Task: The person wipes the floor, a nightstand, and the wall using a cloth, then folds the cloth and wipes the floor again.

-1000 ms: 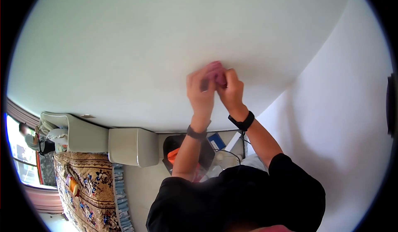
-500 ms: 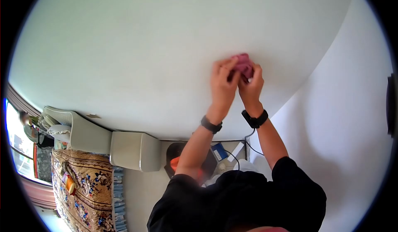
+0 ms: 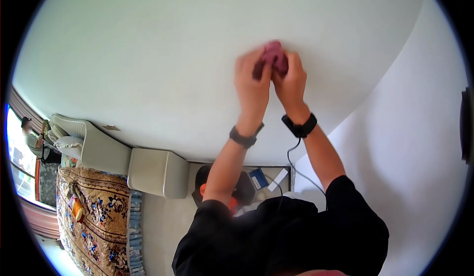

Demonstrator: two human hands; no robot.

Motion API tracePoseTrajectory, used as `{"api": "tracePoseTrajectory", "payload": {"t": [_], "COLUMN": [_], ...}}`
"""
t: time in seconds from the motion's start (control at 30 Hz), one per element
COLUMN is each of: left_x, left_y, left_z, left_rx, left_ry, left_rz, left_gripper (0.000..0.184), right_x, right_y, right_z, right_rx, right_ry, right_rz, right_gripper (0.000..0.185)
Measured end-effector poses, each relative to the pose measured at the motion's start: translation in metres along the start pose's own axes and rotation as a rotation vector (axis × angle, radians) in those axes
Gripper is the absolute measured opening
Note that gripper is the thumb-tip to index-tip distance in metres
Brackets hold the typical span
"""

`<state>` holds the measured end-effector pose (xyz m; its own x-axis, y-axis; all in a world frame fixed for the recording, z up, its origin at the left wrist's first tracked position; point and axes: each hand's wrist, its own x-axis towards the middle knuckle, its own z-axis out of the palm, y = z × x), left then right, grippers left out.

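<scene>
A crumpled dark-pink cloth is bunched between my two hands, in front of the pale wall. My left hand grips its left side, the fingers slightly blurred. On the right side my right hand has its fingers curled round the cloth. Both hands are raised and close together; whether the cloth presses on the wall I cannot tell for sure. Each wrist wears a black band, and a cable hangs from the right one.
A nightstand and a bed with a patterned cover stand at the lower left. Another person is near the window. On the floor by the wall are a dark container and a blue-and-white box. A white wall meets at the right.
Both hands and the cloth have moved up and a little left along the wall. The other person near the window has shifted posture.
</scene>
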<state>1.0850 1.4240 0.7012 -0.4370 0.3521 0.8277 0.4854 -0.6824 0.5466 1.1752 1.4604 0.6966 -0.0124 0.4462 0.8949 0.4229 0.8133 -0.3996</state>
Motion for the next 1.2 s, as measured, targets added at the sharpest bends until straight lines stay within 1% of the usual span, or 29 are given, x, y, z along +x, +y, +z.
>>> {"api": "tracePoseTrajectory", "payload": {"t": [0.07, 0.1, 0.17, 0.27, 0.37, 0.47, 0.5, 0.6, 0.63, 0.67, 0.7, 0.8, 0.83, 0.87, 0.9, 1.0, 1.03, 1.13, 1.17, 1.2], "left_x": [0.011, 0.008, -0.009, -0.053, -0.108, -0.167, -0.193, -0.288, -0.325, -0.354, -0.368, -0.460, -0.474, -0.485, -0.500, -0.550, -0.560, -0.590, -0.597, -0.611], "left_y": [0.001, -0.005, -0.025, -0.056, -0.085, -0.107, -0.123, -0.148, -0.151, -0.141, -0.120, -0.103, -0.087, -0.071, -0.059, -0.027, -0.016, 0.011, 0.020, 0.024], "left_z": [-0.001, -0.002, -0.006, -0.018, -0.032, -0.042, -0.049, -0.066, -0.064, -0.066, -0.067, -0.082, -0.080, -0.079, -0.079, -0.081, -0.084, -0.090, -0.093, -0.097], "left_rx": [-0.074, -0.058, -0.022, 0.069, 0.075, 0.089, 0.167, 0.143, 0.187, 0.222, 0.152, 0.199, 0.219, 0.240, 0.265, 0.198, 0.186, 0.088, 0.072, 0.083], "left_ry": [0.020, 0.008, -0.021, -0.083, -0.130, -0.233, -0.344, -0.477, -0.520, -0.565, -0.571, -0.777, -0.847, -0.915, -0.986, -1.054, -1.111, -1.084, -1.079, -1.082], "left_rz": [-0.022, -0.005, 0.011, -0.049, -0.259, -0.596, -0.647, -0.940, -0.925, -0.906, -1.128, -1.056, -1.075, -1.091, -1.105, -1.185, -1.190, -1.307, -1.329, -1.351], "left_gripper": [0.033, 0.032, 0.032, 0.030, 0.024, 0.017, 0.017, 0.016, 0.017, 0.018, 0.018, 0.018, 0.018, 0.019, 0.019, 0.021, 0.022, 0.021, 0.019, 0.019], "right_x": [0.011, 0.007, -0.014, -0.072, -0.132, -0.200, -0.222, -0.303, -0.326, -0.351, -0.371, -0.425, -0.442, -0.454, -0.478, -0.525, -0.535, -0.544, -0.551, -0.565], "right_y": [-0.007, -0.004, 0.009, 0.043, 0.065, 0.086, 0.092, 0.100, 0.107, 0.106, 0.104, 0.090, 0.086, 0.081, 0.081, 0.066, 0.061, 0.039, 0.034, 0.033], "right_z": [0.005, 0.008, 0.017, 0.031, 0.036, 0.032, 0.028, -0.005, -0.020, -0.037, -0.056, -0.113, -0.132, -0.151, -0.169, -0.221, -0.231, -0.262, -0.269, -0.275], "right_rx": [0.063, 0.061, 0.057, 0.024, -0.058, -0.173, -0.188, -0.196, -0.202, -0.230, -0.215, -0.214, -0.220, -0.188, -0.194, -0.191, -0.186, -0.079, -0.028, -0.027], "right_ry": [0.004, 0.011, 0.012, -0.037, -0.178, -0.409, -0.495, -0.674, -0.724, -0.765, -0.799, -0.862, -0.894, -0.896, -0.878, -0.822, -0.794, -0.732, -0.703, -0.700], "right_rz": [-0.030, -0.024, 0.002, 0.066, 0.112, 0.275, 0.390, 0.586, 0.705, 0.737, 0.818, 1.028, 1.079, 1.190, 1.175, 1.159, 1.155, 1.442, 1.551, 1.513], "right_gripper": [0.034, 0.035, 0.035, 0.035, 0.033, 0.032, 0.027, 0.026, 0.028, 0.026, 0.026, 0.022, 0.023, 0.025, 0.025, 0.026, 0.027, 0.030, 0.028, 0.028]}}
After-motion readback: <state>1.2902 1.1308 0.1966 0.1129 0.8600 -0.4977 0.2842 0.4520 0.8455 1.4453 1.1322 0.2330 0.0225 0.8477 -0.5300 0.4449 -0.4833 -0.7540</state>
